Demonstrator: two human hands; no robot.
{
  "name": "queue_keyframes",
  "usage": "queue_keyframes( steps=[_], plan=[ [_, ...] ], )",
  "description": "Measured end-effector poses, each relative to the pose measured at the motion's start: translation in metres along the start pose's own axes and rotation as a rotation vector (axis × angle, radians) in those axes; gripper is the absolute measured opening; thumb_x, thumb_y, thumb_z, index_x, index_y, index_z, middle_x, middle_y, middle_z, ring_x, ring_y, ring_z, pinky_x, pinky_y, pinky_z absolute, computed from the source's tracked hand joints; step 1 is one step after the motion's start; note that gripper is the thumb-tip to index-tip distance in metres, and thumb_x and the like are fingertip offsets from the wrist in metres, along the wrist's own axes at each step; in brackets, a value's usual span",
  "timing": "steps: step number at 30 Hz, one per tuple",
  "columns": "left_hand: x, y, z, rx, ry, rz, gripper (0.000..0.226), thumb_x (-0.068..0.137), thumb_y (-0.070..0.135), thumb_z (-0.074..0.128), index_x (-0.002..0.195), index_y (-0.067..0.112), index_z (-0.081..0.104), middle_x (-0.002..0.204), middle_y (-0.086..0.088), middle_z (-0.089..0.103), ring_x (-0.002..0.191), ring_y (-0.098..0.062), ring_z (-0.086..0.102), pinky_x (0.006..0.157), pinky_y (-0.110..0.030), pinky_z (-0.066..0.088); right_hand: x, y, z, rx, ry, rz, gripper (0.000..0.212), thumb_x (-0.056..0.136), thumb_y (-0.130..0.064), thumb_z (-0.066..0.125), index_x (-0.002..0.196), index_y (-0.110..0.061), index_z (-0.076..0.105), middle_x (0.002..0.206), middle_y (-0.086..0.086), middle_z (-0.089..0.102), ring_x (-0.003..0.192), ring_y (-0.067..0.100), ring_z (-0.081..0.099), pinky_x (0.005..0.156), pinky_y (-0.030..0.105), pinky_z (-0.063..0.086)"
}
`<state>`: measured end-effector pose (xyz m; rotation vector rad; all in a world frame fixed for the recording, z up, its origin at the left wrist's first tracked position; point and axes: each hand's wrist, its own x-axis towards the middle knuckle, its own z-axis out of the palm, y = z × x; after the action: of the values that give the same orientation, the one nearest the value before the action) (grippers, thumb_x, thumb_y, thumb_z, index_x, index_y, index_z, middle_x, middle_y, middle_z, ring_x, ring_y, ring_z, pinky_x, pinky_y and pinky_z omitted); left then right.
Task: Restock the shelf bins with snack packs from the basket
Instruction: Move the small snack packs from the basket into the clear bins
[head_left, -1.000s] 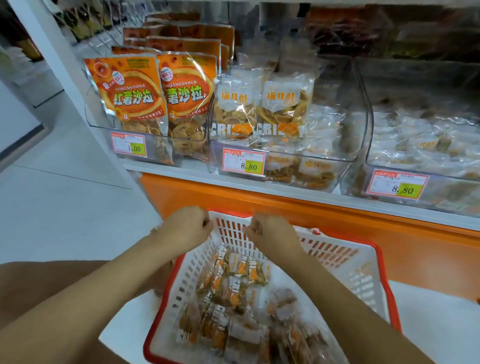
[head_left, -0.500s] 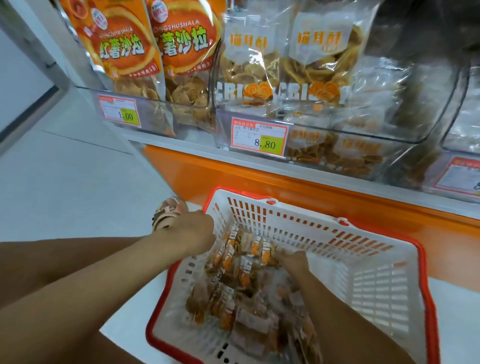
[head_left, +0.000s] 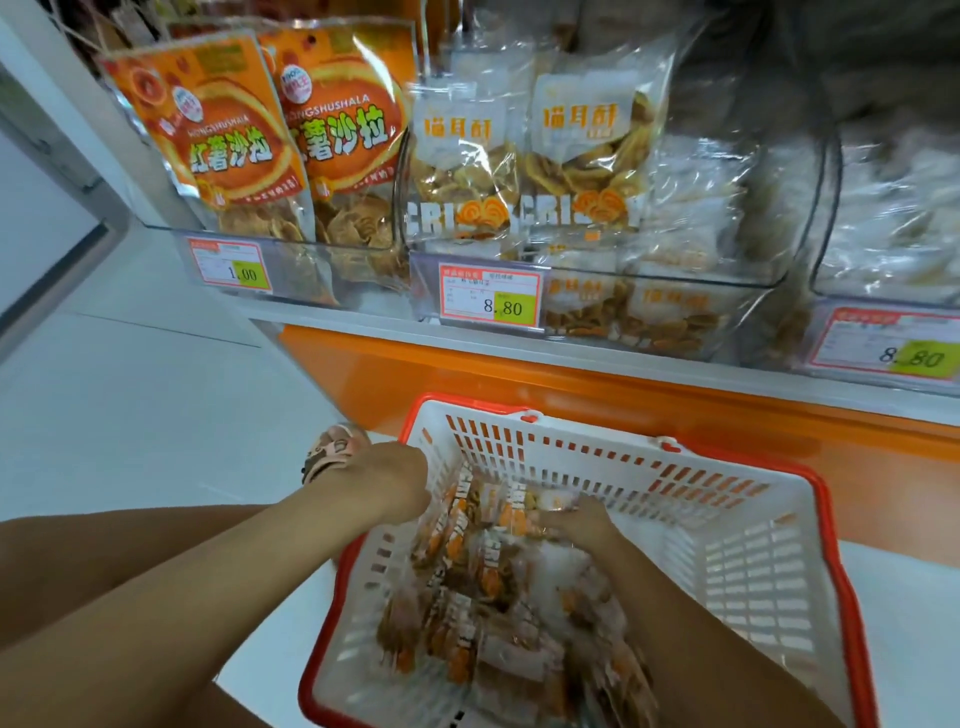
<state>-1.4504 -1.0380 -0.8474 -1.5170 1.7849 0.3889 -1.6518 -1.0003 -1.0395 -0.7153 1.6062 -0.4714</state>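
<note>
A white basket with a red rim (head_left: 727, 460) sits on the floor below the shelf, holding several clear snack packs (head_left: 467, 597) with orange print. My right hand (head_left: 579, 522) is deep in the basket, fingers curled round a snack pack near the far wall. At the basket's left rim my left hand (head_left: 392, 478) has its fingers bent down inside; its fingertips are hidden. Above, the clear middle shelf bin (head_left: 675, 270) holds the same kind of packs behind an 8.80 tag (head_left: 491, 297).
A left bin (head_left: 291, 260) holds orange sweet-potato chip bags, and a right bin (head_left: 893, 280) holds pale packs. An orange shelf base (head_left: 623, 395) runs behind the basket. My sandalled foot (head_left: 332, 452) is beside the basket's left corner. White floor lies to the left.
Both hands dropped from above the basket's far rim down into it. The right hand closed on a pack, and the view moved closer to the shelf.
</note>
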Motion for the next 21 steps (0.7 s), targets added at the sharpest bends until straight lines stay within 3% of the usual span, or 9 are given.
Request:
queue_keyframes(
  steps=[3, 6, 8, 10, 12, 15, 19, 21],
  plan=[
    [-0.008, 0.001, -0.008, -0.039, -0.023, 0.032, 0.034, 0.099, 0.037, 0.046, 0.103, 0.006, 0.059, 0.101, -0.011, 0.056, 0.097, -0.026, 0.055, 0.076, -0.028, 0.038, -0.028, -0.025, -0.010, -0.018, -0.124, -0.094, 0.034, 0.079, -0.032, 0.076, 0.106, -0.019, 0.062, 0.099, 0.000, 0.066, 0.078, 0.007, 0.060, 0.063, 0.018, 0.051],
    [-0.010, 0.002, -0.013, -0.199, -0.010, 0.067, 0.048, 0.090, 0.046, 0.058, 0.114, 0.003, 0.060, 0.097, -0.006, 0.058, 0.083, -0.017, 0.053, 0.074, -0.026, 0.041, -0.058, -0.048, -0.022, 0.002, -0.213, -0.201, 0.029, 0.081, -0.036, 0.074, 0.104, -0.022, 0.063, 0.099, -0.001, 0.067, 0.065, 0.010, 0.059, 0.057, 0.020, 0.050],
    [-0.012, 0.004, -0.019, -0.426, -0.040, 0.133, 0.068, 0.082, 0.051, 0.067, 0.128, 0.003, 0.052, 0.102, -0.004, 0.056, 0.084, -0.015, 0.055, 0.074, -0.027, 0.046, -0.078, -0.065, -0.032, -0.019, -0.282, -0.267, 0.040, 0.081, -0.037, 0.073, 0.114, -0.018, 0.062, 0.097, 0.001, 0.067, 0.064, 0.011, 0.060, 0.060, 0.022, 0.051],
    [-0.024, 0.010, -0.027, -0.669, -0.088, 0.190, 0.084, 0.079, 0.048, 0.072, 0.142, 0.007, 0.036, 0.124, -0.007, 0.052, 0.099, -0.017, 0.057, 0.084, -0.028, 0.051, -0.101, -0.084, -0.045, -0.078, -0.307, -0.347, 0.037, 0.083, -0.036, 0.071, 0.113, -0.015, 0.063, 0.091, 0.004, 0.069, 0.065, 0.010, 0.061, 0.063, 0.024, 0.051],
    [-0.035, 0.017, -0.033, -0.876, -0.098, 0.283, 0.070, 0.077, 0.036, 0.077, 0.134, 0.009, 0.047, 0.126, -0.009, 0.059, 0.103, -0.019, 0.063, 0.090, -0.030, 0.053, -0.123, -0.102, -0.059, -0.069, -0.315, -0.421, 0.020, 0.086, -0.025, 0.069, 0.102, -0.015, 0.064, 0.082, 0.001, 0.070, 0.065, 0.009, 0.062, 0.063, 0.022, 0.052],
    [-0.047, 0.024, -0.041, -1.135, -0.074, 0.438, 0.032, 0.077, 0.015, 0.077, 0.102, -0.001, 0.065, 0.100, -0.017, 0.071, 0.081, -0.014, 0.071, 0.081, -0.028, 0.058, -0.150, -0.127, -0.075, -0.012, -0.309, -0.546, 0.030, 0.078, -0.017, 0.074, 0.106, -0.012, 0.066, 0.084, -0.001, 0.071, 0.075, 0.014, 0.063, 0.068, 0.024, 0.052],
    [-0.061, 0.023, -0.059, -1.337, 0.041, 0.577, 0.015, 0.080, 0.001, 0.071, 0.095, -0.001, 0.068, 0.084, -0.011, 0.074, 0.075, -0.014, 0.072, 0.070, -0.022, 0.058, -0.179, -0.156, -0.085, 0.201, -0.244, -0.647, 0.040, 0.069, -0.020, 0.082, 0.107, -0.016, 0.069, 0.098, 0.003, 0.072, 0.092, 0.019, 0.066, 0.084, 0.028, 0.053],
    [-0.072, 0.021, -0.070, -1.378, 0.117, 0.629, 0.013, 0.081, 0.000, 0.069, 0.094, -0.003, 0.068, 0.080, -0.009, 0.074, 0.075, -0.013, 0.072, 0.071, -0.022, 0.058, -0.193, -0.167, -0.083, 0.275, -0.195, -0.683, 0.040, 0.065, -0.025, 0.085, 0.102, -0.018, 0.071, 0.093, 0.004, 0.071, 0.087, 0.021, 0.063, 0.084, 0.033, 0.050]
  ],
)
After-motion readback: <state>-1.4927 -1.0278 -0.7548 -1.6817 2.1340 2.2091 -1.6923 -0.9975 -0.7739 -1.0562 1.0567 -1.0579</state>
